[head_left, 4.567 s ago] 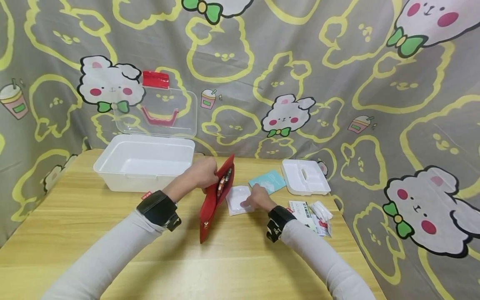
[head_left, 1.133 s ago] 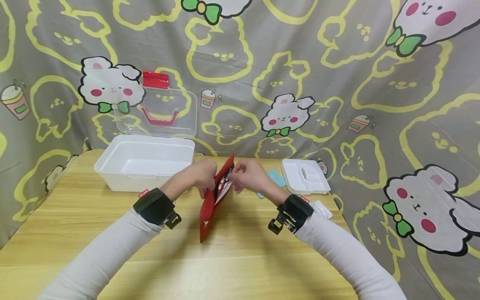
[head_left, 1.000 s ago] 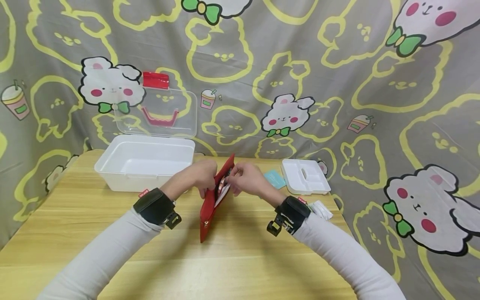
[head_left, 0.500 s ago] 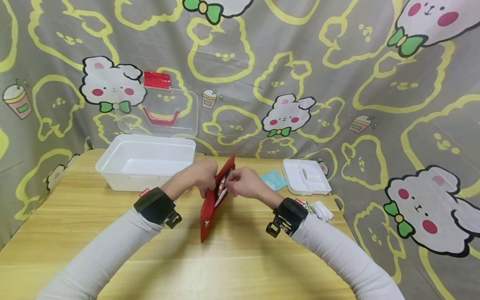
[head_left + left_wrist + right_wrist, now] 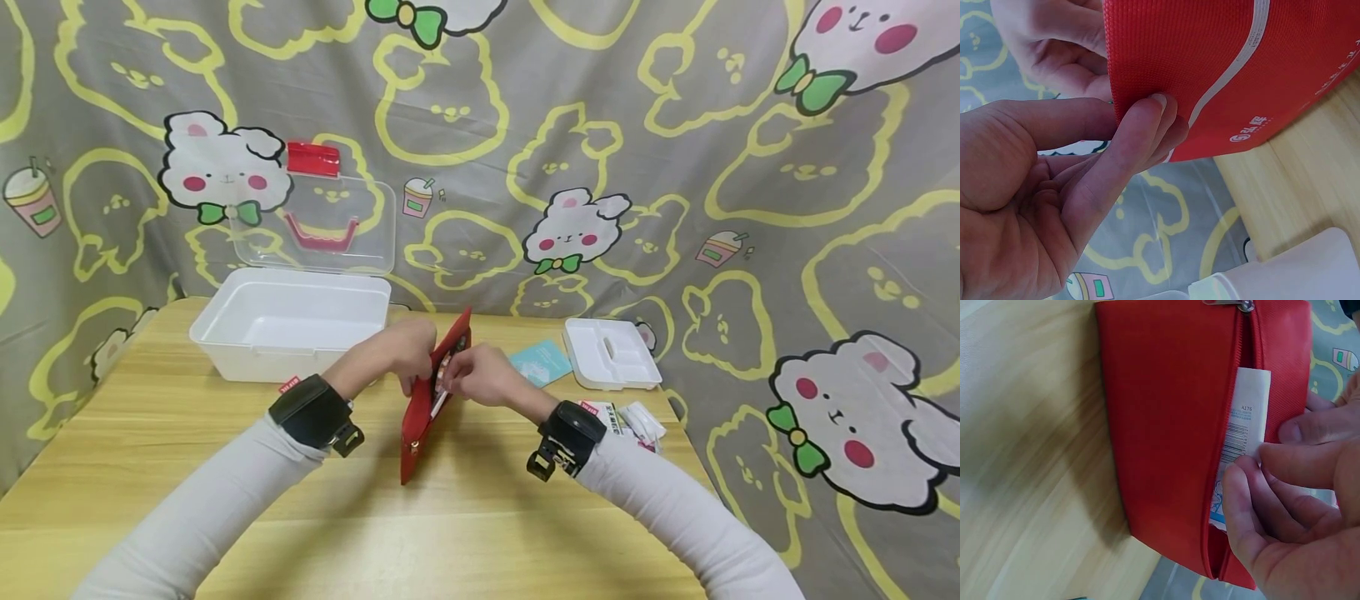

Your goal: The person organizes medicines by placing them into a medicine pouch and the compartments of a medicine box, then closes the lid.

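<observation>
A red zip pouch [image 5: 415, 427] stands upright on the wooden table, its zipped mouth spread. My left hand [image 5: 408, 354] pinches one side of the mouth between thumb and fingers, plain in the left wrist view, where white print shows on the pouch [image 5: 1210, 69]. At the opening, my right hand [image 5: 487, 377] pinches a flat white packet with a barcode [image 5: 1249, 397]. The packet sits partly inside the pouch, its lower part hidden by the front panel. Other small items in the pouch are mostly covered by my fingers in the head view.
A white plastic box [image 5: 262, 363] with a raised clear lid [image 5: 360, 233] stands back left. At the back right lie a light-blue booklet [image 5: 542, 363] and a white divided tray [image 5: 613, 358]. White packets [image 5: 643, 422] rest beyond my right wrist.
The white packet left the table in my right hand and went to the pouch's mouth. Lately my right hand has slid slightly along the opening toward me. My left hand keeps its hold.
</observation>
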A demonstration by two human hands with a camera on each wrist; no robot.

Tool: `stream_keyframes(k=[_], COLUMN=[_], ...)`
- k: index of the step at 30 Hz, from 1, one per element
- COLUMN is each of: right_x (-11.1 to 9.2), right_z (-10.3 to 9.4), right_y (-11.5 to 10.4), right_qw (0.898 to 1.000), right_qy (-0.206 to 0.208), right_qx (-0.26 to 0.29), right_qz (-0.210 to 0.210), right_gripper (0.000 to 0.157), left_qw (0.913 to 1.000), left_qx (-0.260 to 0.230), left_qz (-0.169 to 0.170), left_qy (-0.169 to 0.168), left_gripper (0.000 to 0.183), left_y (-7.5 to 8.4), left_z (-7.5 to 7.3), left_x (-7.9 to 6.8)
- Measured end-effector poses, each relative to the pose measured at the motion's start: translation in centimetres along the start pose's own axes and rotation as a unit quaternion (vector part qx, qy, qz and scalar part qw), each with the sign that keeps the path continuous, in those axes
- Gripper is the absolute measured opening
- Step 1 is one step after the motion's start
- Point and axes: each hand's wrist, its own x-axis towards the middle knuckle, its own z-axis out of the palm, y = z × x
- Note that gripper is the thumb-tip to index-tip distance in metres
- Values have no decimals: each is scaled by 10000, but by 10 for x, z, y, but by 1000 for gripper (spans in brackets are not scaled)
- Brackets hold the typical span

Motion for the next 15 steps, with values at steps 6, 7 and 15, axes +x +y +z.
stream_keyframes(k=[6,7,15], right_x=[1,1,3], right_z=[7,8,9], right_y=[1,1,-3], right_qw=[9996,9995,9997], right_qy=[55,69,46], right_qx=[-249,-262,-223], right_qz=[-127,-144,-104], right_gripper=[6,6,6], left_qw=[10000,10000,10000], left_qx=[-3,1,12], left_qz=[-76,-83,-19], left_qy=[12,15,1], left_gripper=[17,17,17], left_y=[0,0,0], left_z=[0,0,0], left_x=[0,0,0])
